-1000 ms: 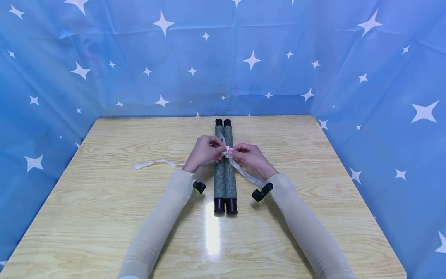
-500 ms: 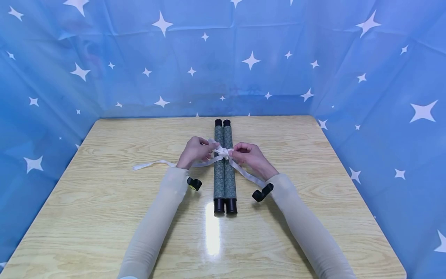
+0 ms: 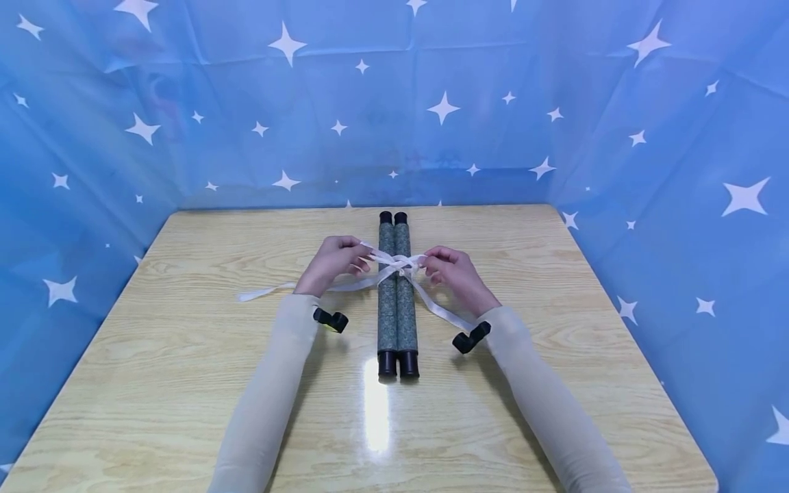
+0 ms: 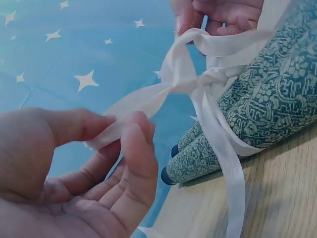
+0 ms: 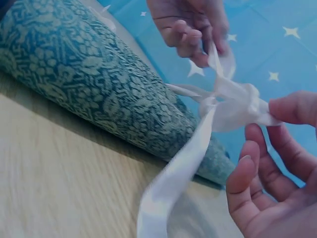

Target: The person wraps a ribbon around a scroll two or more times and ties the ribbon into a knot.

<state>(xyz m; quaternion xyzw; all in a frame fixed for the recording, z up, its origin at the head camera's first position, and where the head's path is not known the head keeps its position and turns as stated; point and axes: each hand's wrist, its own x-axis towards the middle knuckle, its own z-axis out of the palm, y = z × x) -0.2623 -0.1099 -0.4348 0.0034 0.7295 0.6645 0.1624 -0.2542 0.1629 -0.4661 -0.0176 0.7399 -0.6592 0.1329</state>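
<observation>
A two-roller scroll (image 3: pixel 387 315) in green patterned cloth with black end knobs lies lengthwise on the table. White ribbon (image 3: pixel 401 264) passes around its middle and crosses in a knot on top. My left hand (image 3: pixel 335 263) pinches a ribbon loop between thumb and finger, left of the rollers. To their right, my right hand (image 3: pixel 455 275) pinches another loop. The left wrist view shows the ribbon (image 4: pixel 181 74) stretched from the left fingertips to the knot. In the right wrist view, thumb and fingers of the right hand (image 5: pixel 282 173) hold ribbon close beside the knot.
One loose ribbon tail (image 3: pixel 255 294) trails left across the wooden table (image 3: pixel 185 383); another tail (image 3: pixel 440 311) runs toward the right wrist. A blue cloth with white stars (image 3: pixel 345 89) hangs behind the table and along both sides.
My left hand has moved left, drawing a ribbon loop out from the knot. The right hand has shifted slightly right with its loop. The scroll stays in place.
</observation>
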